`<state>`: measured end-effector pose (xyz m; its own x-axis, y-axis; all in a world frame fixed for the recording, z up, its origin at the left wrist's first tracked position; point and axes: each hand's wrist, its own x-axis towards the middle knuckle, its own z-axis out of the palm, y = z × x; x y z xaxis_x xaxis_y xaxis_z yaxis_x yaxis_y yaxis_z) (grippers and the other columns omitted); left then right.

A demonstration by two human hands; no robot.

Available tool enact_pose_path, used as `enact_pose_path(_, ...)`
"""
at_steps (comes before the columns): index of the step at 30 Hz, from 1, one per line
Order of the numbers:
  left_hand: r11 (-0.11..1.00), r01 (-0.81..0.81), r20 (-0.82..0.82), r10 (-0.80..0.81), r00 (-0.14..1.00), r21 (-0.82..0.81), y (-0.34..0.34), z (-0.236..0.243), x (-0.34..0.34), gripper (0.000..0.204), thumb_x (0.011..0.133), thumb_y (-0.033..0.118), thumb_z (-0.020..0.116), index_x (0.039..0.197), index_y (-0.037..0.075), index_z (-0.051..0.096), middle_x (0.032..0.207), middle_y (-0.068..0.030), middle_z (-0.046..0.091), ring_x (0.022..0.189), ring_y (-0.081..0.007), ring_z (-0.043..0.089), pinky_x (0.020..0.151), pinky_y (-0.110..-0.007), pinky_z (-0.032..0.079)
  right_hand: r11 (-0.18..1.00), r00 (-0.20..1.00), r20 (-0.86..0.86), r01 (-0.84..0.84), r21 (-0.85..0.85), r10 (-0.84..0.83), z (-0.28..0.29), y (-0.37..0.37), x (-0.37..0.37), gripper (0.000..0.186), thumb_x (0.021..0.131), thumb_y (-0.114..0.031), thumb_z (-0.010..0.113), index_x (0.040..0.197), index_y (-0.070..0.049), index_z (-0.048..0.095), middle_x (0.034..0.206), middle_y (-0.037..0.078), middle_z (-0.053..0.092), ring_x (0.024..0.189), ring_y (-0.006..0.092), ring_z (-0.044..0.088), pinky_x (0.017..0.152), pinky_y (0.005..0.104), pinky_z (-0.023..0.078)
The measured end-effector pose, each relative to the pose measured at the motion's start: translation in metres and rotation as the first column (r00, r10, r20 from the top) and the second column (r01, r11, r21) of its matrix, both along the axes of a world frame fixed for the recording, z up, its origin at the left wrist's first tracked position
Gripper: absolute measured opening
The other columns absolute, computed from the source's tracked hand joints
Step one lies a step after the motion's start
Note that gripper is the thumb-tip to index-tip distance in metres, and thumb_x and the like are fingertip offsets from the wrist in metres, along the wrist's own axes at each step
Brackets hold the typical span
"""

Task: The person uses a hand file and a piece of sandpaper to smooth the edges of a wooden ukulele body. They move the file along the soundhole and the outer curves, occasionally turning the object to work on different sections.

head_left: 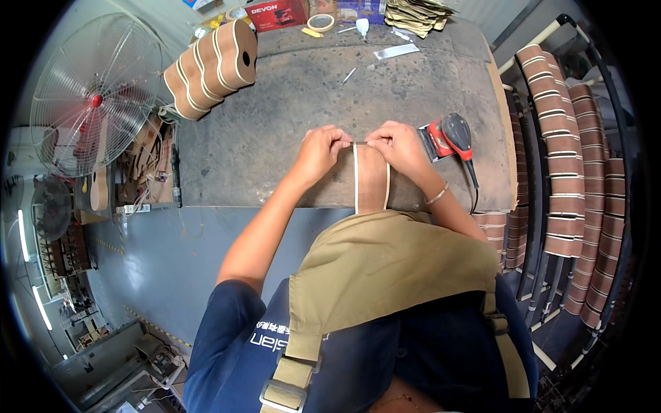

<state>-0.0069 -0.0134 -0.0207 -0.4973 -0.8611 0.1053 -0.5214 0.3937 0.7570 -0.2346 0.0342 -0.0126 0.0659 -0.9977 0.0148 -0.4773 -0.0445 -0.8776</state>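
though half hidden below by a tan apron [385, 261], brown wooden body [370, 179] with pale edge binding stands on edge at the workbench [275, 124] near edge, lower end cut off from sight; left hand [322, 150] and right hand [398, 148] both pinched shut on its top rim, fingertips nearly meeting, what sits between them too small to make out; red and black sander [449, 138] just beside the right hand, toward the right edge, cord dropping over the side; red box with white lettering [277, 14] at the far edge, cropped by the rim; tape roll [321, 22] and stack of tan sheets [415, 15] beside it; row of similar bodies [212, 65] at the far left corner; racked bodies [564, 172] off to the right, blurred; fan [93, 96] left of the bench.
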Motion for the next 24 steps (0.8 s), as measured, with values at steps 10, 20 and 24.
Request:
enact_pose_path(10, 0.906, 0.091, 0.008, -0.096, 0.995, -0.413, 0.089, 0.021, 0.018, 0.026, 0.082, -0.007, 0.073, 0.102, 0.009, 0.079, 0.077, -0.008, 0.062, 0.071, -0.0281, 0.062, 0.059, -0.038, 0.051, 0.834, 0.961, -0.252, -0.23, -0.502, 0.113, 0.007, 0.083, -0.002, 0.022, 0.083, 0.0, 0.075, 0.104, -0.005, 0.08, 0.088, 0.008, 0.069, 0.078, 0.0273, 0.063, 0.066, 0.0372, 0.051)
enact_pose_path(20, 0.919, 0.361, 0.186, -0.332, 0.925, -0.159, 0.125, -0.013, 0.045, 0.013, 0.092, 0.002, 0.073, 0.103, 0.007, 0.08, 0.083, -0.0084, 0.071, 0.075, -0.0262, 0.068, 0.069, -0.039, 0.057, 0.807, 0.844, -0.391, -0.498, -0.318, 0.367, -0.009, 0.123, -0.005, 0.027, 0.088, -0.021, 0.066, 0.11, -0.008, 0.074, 0.084, 0.005, 0.058, 0.079, 0.0261, 0.061, 0.067, 0.038, 0.053)
enact_pose_path(24, 0.889, 0.427, 0.009, -0.434, 0.901, 0.166, 0.111, 0.001, 0.043, 0.01, 0.095, 0.005, 0.07, 0.102, 0.006, 0.078, 0.086, -0.0117, 0.074, 0.078, -0.0297, 0.071, 0.071, -0.039, 0.058, 0.815, 0.806, -0.286, -0.566, -0.122, 0.517, -0.007, 0.12, -0.008, 0.025, 0.092, -0.026, 0.063, 0.108, -0.012, 0.075, 0.083, 0.007, 0.058, 0.082, 0.0298, 0.062, 0.068, 0.0411, 0.054)
